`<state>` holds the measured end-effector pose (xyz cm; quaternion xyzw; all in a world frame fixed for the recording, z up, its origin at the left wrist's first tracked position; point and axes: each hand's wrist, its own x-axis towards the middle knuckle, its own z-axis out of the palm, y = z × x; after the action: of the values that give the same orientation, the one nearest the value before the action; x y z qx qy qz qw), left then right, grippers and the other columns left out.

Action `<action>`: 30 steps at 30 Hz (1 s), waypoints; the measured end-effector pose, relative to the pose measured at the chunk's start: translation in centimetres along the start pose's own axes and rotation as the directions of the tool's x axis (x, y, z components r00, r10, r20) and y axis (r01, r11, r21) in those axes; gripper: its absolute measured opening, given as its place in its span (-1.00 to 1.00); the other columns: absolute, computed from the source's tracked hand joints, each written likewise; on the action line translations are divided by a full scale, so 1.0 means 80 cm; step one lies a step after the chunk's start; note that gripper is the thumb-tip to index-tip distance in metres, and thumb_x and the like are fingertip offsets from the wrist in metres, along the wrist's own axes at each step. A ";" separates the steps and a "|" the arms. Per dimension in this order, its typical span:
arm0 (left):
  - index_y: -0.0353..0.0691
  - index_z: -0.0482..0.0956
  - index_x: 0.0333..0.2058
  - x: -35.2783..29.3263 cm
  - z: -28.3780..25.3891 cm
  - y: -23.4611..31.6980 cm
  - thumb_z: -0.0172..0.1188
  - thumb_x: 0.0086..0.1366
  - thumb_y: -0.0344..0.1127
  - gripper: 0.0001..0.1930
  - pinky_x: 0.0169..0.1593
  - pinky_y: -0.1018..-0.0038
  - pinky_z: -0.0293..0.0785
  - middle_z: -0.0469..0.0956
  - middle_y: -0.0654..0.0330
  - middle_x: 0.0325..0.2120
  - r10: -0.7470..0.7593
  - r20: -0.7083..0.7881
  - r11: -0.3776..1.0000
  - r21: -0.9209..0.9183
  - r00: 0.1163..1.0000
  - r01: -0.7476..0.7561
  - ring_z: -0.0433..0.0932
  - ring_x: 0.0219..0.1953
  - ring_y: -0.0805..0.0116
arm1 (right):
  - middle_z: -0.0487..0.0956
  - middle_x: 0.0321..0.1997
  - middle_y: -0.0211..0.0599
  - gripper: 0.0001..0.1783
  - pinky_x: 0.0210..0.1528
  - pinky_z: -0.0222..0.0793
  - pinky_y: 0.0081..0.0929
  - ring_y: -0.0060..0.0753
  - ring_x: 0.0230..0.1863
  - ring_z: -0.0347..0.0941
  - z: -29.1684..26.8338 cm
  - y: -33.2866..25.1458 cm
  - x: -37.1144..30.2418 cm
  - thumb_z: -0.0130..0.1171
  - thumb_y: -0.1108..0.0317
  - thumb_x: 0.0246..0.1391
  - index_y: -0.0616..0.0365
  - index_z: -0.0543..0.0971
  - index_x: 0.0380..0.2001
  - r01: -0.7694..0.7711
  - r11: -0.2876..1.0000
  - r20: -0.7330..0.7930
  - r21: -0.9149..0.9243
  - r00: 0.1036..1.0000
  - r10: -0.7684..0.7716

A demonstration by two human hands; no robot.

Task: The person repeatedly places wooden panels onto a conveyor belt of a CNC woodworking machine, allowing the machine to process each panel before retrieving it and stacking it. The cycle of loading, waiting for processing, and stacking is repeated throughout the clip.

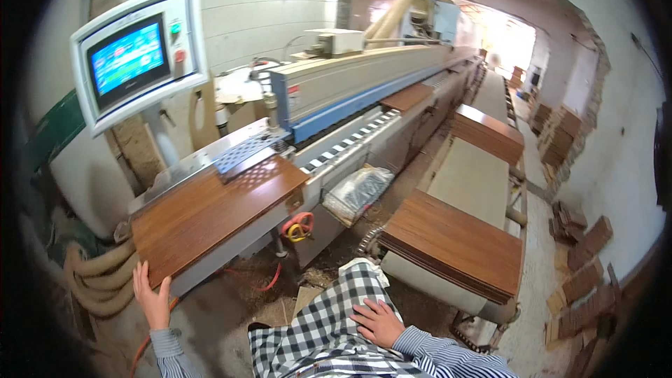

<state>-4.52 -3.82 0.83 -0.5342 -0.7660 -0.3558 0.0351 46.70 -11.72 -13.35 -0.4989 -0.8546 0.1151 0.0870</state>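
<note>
A brown wooden board [217, 213] lies flat on the infeed end of a long machine [364, 77], its far edge beneath a blue perforated guard [248, 156]. At the board's near left corner is my left hand [150, 295], fingers spread and touching the edge. My right hand [378, 322] rests on my black-and-white checked apron [315, 332], fingers spread and holding nothing. To the right, a stack of similar boards [455, 241] sits on the near end of a roller conveyor.
A control panel with a lit screen [129, 59] stands at the left. Thick ribbed hoses [105, 276] coil below it. Farther along the conveyor [469, 171] sits another board stack [488, 133]. Loose bundles of boards [581, 287] lie by the right wall. A red hose [269, 280] crosses the floor.
</note>
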 end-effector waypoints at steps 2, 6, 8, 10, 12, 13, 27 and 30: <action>-0.11 0.27 0.27 -0.002 0.004 -0.004 0.16 0.32 -0.19 -0.43 0.40 0.09 0.02 0.17 0.13 0.33 -0.040 0.037 0.994 -0.096 0.999 0.043 0.01 0.40 0.09 | 0.18 0.43 -0.42 -0.52 0.43 -0.12 0.10 -0.13 0.48 -0.08 0.005 0.008 0.000 -0.17 0.03 0.36 -0.13 0.35 0.26 -0.011 1.000 -0.044 0.018 0.999 0.012; -0.14 0.28 0.27 0.002 0.007 -0.021 0.17 0.31 -0.22 -0.43 0.38 0.11 0.03 0.18 0.11 0.32 0.002 0.042 0.988 -0.156 0.999 0.004 0.03 0.39 0.08 | 0.32 0.35 -0.43 -0.60 0.41 -0.06 0.04 -0.19 0.43 0.04 -0.004 -0.002 0.002 -0.06 0.10 0.31 -0.09 0.50 0.13 -0.043 0.997 -0.161 0.070 0.985 0.053; -0.15 0.28 0.27 0.005 0.010 -0.023 0.17 0.31 -0.23 -0.43 0.38 0.12 0.04 0.19 0.09 0.31 0.012 0.042 0.986 -0.169 0.999 -0.004 0.04 0.39 0.07 | 0.35 0.32 -0.35 -0.64 0.40 0.00 -0.05 -0.19 0.39 0.12 -0.017 0.001 0.015 -0.01 0.13 0.27 -0.04 0.55 0.05 -0.139 0.977 0.077 0.162 0.989 0.128; -0.16 0.29 0.27 0.002 -0.002 -0.022 0.18 0.30 -0.24 -0.42 0.37 0.13 0.05 0.21 0.07 0.30 0.005 0.045 0.990 -0.141 0.999 0.001 0.05 0.39 0.06 | 0.33 0.33 -0.28 -0.63 0.40 0.02 -0.12 -0.18 0.38 0.14 -0.061 -0.006 0.046 0.00 0.16 0.28 0.00 0.52 0.08 -0.144 0.879 0.252 0.455 0.967 0.028; -0.15 0.30 0.26 0.002 -0.009 -0.011 0.19 0.29 -0.25 -0.43 0.36 0.13 0.05 0.22 0.05 0.30 -0.022 0.064 0.986 -0.164 0.998 0.033 0.05 0.39 0.06 | 0.30 0.35 -0.21 -0.58 0.40 0.03 -0.20 -0.18 0.38 0.15 -0.097 -0.022 0.051 0.01 0.19 0.29 0.04 0.44 0.17 0.048 0.581 0.091 0.813 0.974 -0.208; -0.15 0.30 0.26 0.001 -0.012 -0.008 0.19 0.29 -0.25 -0.43 0.36 0.13 0.06 0.22 0.04 0.29 -0.041 0.078 0.984 -0.169 0.996 0.053 0.05 0.39 0.06 | 0.29 0.37 -0.22 -0.53 0.41 0.02 -0.21 -0.20 0.39 0.14 -0.152 -0.063 0.053 0.02 0.20 0.28 0.04 0.39 0.23 0.253 0.421 -0.135 0.871 0.947 -0.291; -0.13 0.30 0.26 0.006 -0.003 0.026 0.22 0.26 -0.20 -0.40 0.34 0.11 0.12 0.16 -0.06 0.31 -0.047 0.077 0.995 -0.090 0.996 0.054 0.06 0.38 0.02 | 0.54 -0.16 -0.27 -0.75 0.25 0.15 -0.09 -0.15 0.00 0.36 -0.276 -0.159 0.061 0.08 0.25 0.01 0.14 0.55 -0.28 0.811 0.494 -0.063 0.312 0.537 -0.841; -0.14 0.30 0.26 0.009 0.003 0.016 0.23 0.25 -0.22 -0.39 0.34 0.13 0.14 0.16 -0.07 0.31 -0.014 0.065 0.990 -0.139 0.998 0.023 0.06 0.38 0.01 | 0.52 -0.31 -0.31 -0.80 0.35 0.04 -0.05 -0.20 -0.12 0.35 -0.283 -0.167 0.056 0.05 0.25 -0.05 0.13 0.54 -0.45 0.819 0.574 -0.039 -0.001 0.574 -0.818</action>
<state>-3.65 -2.90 1.64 -0.5392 -0.7449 -0.3917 -0.0303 39.40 -11.70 12.30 -0.0495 -0.9857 0.0606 0.1495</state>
